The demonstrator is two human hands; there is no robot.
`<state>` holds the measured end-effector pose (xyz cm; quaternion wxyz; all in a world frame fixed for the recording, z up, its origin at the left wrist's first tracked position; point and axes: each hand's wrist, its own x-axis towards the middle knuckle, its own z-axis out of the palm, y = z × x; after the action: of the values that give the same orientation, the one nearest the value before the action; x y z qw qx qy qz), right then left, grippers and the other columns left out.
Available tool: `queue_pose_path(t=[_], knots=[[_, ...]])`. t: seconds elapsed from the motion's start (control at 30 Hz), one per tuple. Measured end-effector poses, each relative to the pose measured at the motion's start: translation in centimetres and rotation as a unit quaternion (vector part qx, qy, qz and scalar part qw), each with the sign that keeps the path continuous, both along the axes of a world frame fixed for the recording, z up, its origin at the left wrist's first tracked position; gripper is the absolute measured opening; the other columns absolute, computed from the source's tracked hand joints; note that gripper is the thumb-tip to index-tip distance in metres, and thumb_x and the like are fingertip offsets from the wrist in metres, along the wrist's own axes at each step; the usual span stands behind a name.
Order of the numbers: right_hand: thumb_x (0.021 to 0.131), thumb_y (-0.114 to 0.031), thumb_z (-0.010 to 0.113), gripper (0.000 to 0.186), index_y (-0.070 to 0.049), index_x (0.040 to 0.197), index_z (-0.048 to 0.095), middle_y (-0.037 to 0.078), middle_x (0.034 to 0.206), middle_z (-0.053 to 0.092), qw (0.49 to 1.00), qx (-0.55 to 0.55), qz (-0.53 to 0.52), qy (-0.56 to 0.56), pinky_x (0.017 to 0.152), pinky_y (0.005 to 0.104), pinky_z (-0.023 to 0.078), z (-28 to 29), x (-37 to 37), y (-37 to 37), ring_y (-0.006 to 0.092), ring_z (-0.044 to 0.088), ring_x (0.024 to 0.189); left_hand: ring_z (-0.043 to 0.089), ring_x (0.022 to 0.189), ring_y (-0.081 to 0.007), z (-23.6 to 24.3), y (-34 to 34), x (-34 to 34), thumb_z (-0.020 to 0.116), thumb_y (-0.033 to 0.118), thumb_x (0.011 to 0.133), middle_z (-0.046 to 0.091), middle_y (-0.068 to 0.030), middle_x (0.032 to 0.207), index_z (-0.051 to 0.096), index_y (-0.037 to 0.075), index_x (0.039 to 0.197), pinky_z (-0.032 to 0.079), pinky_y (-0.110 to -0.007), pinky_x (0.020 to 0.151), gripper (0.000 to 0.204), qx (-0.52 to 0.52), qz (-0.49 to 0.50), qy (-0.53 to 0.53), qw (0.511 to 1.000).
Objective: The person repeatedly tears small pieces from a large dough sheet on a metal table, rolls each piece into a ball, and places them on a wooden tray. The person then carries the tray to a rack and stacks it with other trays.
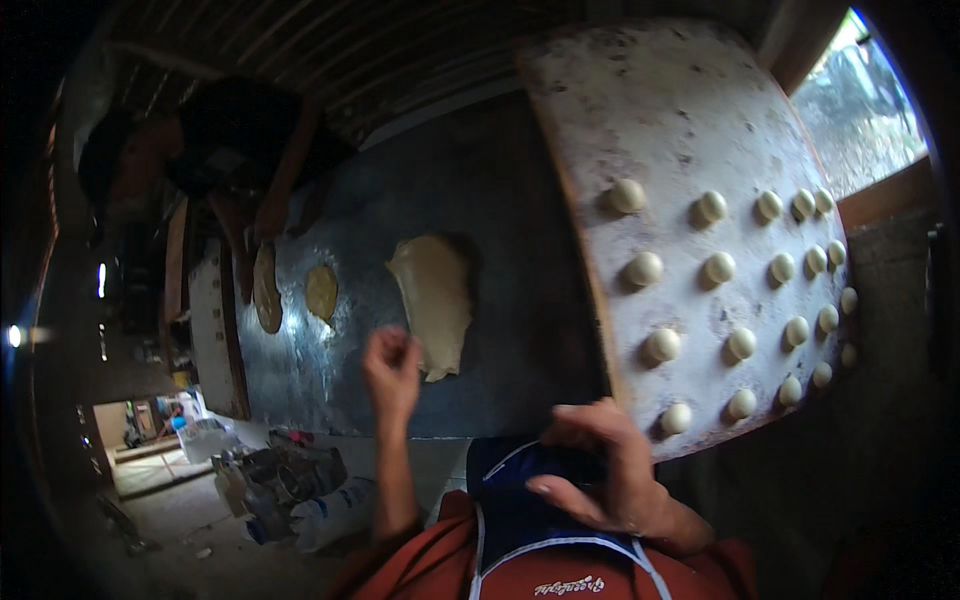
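Observation:
A stretched, flat sheet of pale dough lies on the dark metal worktable before me. My left hand is at its lower left edge, fingers curled together. Whether a bit of dough is pinched in them, I cannot make out. My right hand is over my dark blue apron, beside the near corner of a floury board. Its thumb and fingers are apart, with nothing between them. Rows of round dough balls sit spaced out on that board.
Across the table's left end, a co-worker reaches toward a long dough piece. A smaller yellowish dough round lies nearby on a shiny patch. Another board borders the far left. Containers and bags clutter the floor below.

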<state>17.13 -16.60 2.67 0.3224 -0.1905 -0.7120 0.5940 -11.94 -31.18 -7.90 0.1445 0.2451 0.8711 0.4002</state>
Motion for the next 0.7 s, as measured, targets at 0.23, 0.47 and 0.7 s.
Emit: queue_pose_path(t=[0.23,0.47,0.7], knots=[[0.103,-0.031,0.065,0.040,0.002,0.126,0.060,0.015,0.095,0.070,0.927,-0.225,0.163,-0.250,0.079,0.0346,0.053,-8.8,-9.1,-6.7,0.0194,0.067,0.089,0.066,0.094,-0.0372,-10.1,-4.8,5.6,0.082,0.007,0.080,0.067,-0.0161,0.103,0.069,0.003,0.111,0.055,-0.045,0.080,0.035,-0.005,0.008,0.175,0.984],[0.110,-0.043,0.050,0.051,0.006,0.108,0.066,0.005,0.095,0.067,0.788,-0.575,0.090,-0.200,0.082,0.0305,0.050,-17.8,-18.7,-13.9,0.0156,0.059,0.091,0.077,0.089,-0.0286,-3.4,-13.8,6.1,0.070,0.004,0.093,0.075,-0.0186,0.100,0.072,0.000,0.117,0.062,-0.037,0.074,0.024,0.051,-0.086,-0.003,0.995],[0.108,-0.027,0.052,0.032,0.004,0.109,0.058,0.019,0.073,0.064,0.919,0.024,0.070,-0.387,0.066,0.0485,0.051,-16.3,-15.8,-19.1,0.0352,0.066,0.073,0.073,0.091,-0.0186,-7.4,-12.4,0.9,0.053,0.033,0.107,0.074,-0.0102,0.090,0.069,0.004,0.101,0.059,-0.035,0.084,0.033,0.130,0.030,-0.680,0.721]])
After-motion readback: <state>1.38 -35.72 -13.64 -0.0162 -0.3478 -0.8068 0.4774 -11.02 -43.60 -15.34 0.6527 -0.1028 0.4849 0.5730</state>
